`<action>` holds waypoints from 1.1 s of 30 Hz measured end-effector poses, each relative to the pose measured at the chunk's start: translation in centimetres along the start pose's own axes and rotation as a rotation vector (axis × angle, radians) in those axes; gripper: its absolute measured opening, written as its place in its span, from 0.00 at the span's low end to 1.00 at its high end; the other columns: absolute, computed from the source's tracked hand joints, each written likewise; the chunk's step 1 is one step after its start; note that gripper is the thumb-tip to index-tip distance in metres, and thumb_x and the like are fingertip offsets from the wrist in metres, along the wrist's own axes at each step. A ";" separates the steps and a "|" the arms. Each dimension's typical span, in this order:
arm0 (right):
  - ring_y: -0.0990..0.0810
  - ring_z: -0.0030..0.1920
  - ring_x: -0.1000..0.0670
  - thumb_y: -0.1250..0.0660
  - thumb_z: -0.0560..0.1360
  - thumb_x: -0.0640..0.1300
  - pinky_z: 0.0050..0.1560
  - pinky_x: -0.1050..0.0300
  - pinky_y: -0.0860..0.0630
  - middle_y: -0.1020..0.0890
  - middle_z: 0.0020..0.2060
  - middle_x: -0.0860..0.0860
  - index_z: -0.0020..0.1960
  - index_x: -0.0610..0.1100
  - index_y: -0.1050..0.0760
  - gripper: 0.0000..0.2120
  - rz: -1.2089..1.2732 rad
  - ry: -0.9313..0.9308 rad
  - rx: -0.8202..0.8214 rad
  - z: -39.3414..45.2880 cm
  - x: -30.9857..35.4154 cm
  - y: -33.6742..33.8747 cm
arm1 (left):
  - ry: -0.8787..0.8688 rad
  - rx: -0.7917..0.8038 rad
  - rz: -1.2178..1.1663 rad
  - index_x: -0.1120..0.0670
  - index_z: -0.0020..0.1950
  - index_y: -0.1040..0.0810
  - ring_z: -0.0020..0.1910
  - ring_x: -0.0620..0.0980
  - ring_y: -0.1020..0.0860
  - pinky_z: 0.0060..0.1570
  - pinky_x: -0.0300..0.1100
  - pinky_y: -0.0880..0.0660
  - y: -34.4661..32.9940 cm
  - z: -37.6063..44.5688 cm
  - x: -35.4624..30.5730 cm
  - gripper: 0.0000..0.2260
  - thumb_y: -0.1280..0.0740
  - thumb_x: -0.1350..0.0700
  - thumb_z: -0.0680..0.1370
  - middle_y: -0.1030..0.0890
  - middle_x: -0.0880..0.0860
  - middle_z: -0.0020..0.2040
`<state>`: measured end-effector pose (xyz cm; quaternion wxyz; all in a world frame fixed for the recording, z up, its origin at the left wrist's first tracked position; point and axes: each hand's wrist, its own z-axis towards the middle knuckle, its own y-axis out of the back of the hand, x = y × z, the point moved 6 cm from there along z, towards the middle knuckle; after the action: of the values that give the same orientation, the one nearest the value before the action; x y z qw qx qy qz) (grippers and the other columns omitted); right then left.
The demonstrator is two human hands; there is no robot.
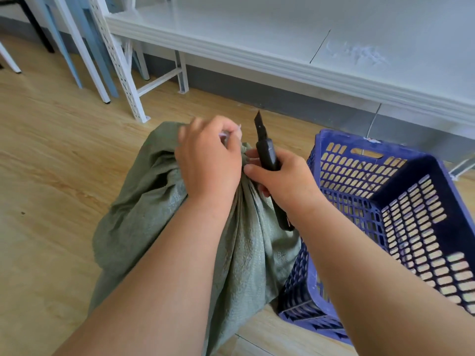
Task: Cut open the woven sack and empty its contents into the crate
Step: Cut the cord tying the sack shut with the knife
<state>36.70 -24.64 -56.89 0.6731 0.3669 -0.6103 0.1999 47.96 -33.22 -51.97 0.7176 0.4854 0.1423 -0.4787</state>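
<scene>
A grey-green woven sack (144,201) stands on the wooden floor, its neck bunched and tied at the top. My left hand (208,160) grips the gathered neck, with a bit of pale tie string showing between its fingers. My right hand (285,181) holds a black utility knife (267,152) just right of the neck, blade out and pointing up and away. A blue perforated plastic crate (401,191) stands right beside the sack, touching its right side; I see nothing inside it.
A low white shelf board (282,62) runs across the back on white metal legs (182,73). White and blue chair or rack legs (102,73) stand at the back left. Bare wooden floor (51,163) lies left of the sack.
</scene>
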 end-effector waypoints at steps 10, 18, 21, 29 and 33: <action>0.30 0.26 0.57 0.30 0.75 0.45 0.28 0.65 0.30 0.14 0.45 0.47 0.58 0.41 0.22 0.13 0.687 -0.107 -0.042 1.9 2.1 4.2 | 0.253 0.354 -0.693 0.47 0.46 0.22 0.33 0.36 0.21 0.29 0.30 0.27 -1.0 1.9 -2.4 0.03 0.34 0.55 0.78 0.18 0.45 0.37; 0.30 0.22 0.58 0.27 0.72 0.43 0.27 0.64 0.28 0.15 0.34 0.51 0.41 0.44 0.19 0.03 0.049 -0.012 -0.173 3.9 3.8 12.6 | 0.114 0.540 -0.601 0.53 0.48 0.22 0.31 0.41 0.22 0.26 0.31 0.26 -7.3 4.2 -8.9 0.02 0.34 0.57 0.79 0.19 0.48 0.38; 0.29 0.21 0.59 0.27 0.71 0.45 0.28 0.64 0.28 0.16 0.30 0.52 0.40 0.45 0.17 0.03 -0.203 -0.019 -0.192 5.2 4.5 15.8 | 0.104 0.609 -0.575 0.55 0.48 0.22 0.32 0.42 0.22 0.25 0.30 0.27 -10.3 5.6 -11.9 0.01 0.34 0.58 0.78 0.19 0.49 0.38; 0.31 0.23 0.54 0.27 0.73 0.43 0.27 0.61 0.31 0.21 0.27 0.48 0.39 0.38 0.23 0.09 0.079 -0.323 -0.256 9.7 2.3 22.5 | 0.140 0.685 -0.562 0.48 0.68 0.35 0.46 0.48 0.18 0.43 0.46 0.18 -16.6 7.5 -18.1 0.21 0.33 0.55 0.77 0.22 0.49 0.52; 0.29 0.23 0.54 0.28 0.73 0.41 0.27 0.61 0.30 0.17 0.32 0.46 0.36 0.38 0.23 0.09 0.101 -0.286 -0.374 13.3 2.2 24.5 | 0.146 0.687 -0.534 0.51 0.67 0.31 0.51 0.50 0.20 0.50 0.48 0.20 -18.0 7.9 -19.3 0.18 0.34 0.56 0.78 0.23 0.49 0.53</action>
<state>10.53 -18.89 -48.86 0.6250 0.2294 -0.7435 0.0627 21.35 -30.43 -45.33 0.3540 0.6745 0.1458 -0.6312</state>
